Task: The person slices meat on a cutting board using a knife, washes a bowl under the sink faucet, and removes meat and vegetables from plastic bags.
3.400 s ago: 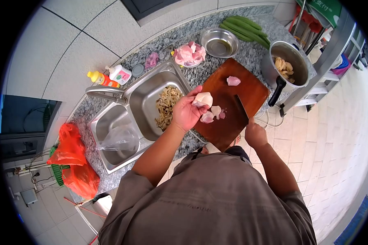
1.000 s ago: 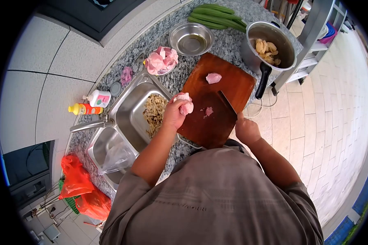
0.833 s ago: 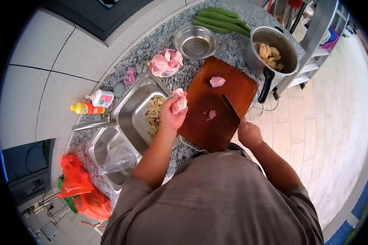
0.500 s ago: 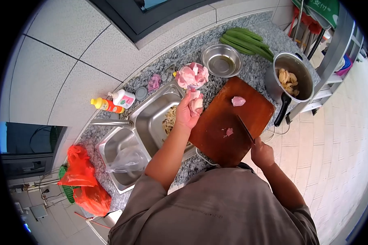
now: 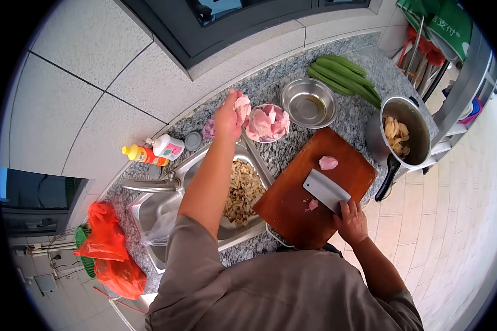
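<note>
Across the middle of the frame, your table [image 5: 284, 154] carries the chopping board [image 5: 292, 205], seemingly placed for easy reach. The meat heap [image 5: 266, 122] sits upper centre. Your right hand [image 5: 352, 222] covers the handle end of the cleaver [image 5: 323, 189], laid flat probably for steadiness; you can't tell whether that grip is closed. Left of the heap, your left hand [image 5: 226, 120] grips a meat piece [image 5: 242, 109]. One small meat lump [image 5: 328, 162] lies above the blade.

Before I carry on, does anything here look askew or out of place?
Two mild oddities: the chopping board under the cleaver seems to jut past the counter, and chopped brown food lies in the sink with no bowl visible around it.
</note>
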Demonstrator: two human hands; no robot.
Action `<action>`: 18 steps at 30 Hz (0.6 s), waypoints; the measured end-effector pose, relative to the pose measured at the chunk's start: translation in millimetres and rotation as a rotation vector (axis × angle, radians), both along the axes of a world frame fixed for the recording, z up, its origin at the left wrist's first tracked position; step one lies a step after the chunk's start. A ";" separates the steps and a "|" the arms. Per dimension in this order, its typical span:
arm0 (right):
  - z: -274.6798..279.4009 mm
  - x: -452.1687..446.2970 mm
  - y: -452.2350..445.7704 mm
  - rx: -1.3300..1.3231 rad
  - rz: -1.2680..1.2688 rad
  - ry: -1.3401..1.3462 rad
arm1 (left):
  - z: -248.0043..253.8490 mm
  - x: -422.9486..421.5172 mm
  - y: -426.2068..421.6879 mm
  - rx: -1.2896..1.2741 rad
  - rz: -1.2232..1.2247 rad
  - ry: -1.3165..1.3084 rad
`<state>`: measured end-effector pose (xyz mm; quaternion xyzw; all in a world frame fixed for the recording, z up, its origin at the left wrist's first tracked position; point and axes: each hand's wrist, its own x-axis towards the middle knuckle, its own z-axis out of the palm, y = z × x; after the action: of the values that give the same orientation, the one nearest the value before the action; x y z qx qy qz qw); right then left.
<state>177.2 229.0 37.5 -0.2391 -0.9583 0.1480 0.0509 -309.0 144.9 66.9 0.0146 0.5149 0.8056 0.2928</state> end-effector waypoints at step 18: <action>24.8 -241.9 41.1 -0.125 0.097 0.388 | -43.3 -4.1 28.7 -0.540 -0.389 1.016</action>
<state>-64.7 270.1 62.3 -0.1627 -0.9299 0.2527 0.2122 -313.0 173.6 23.5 0.4163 0.7644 0.4704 0.1456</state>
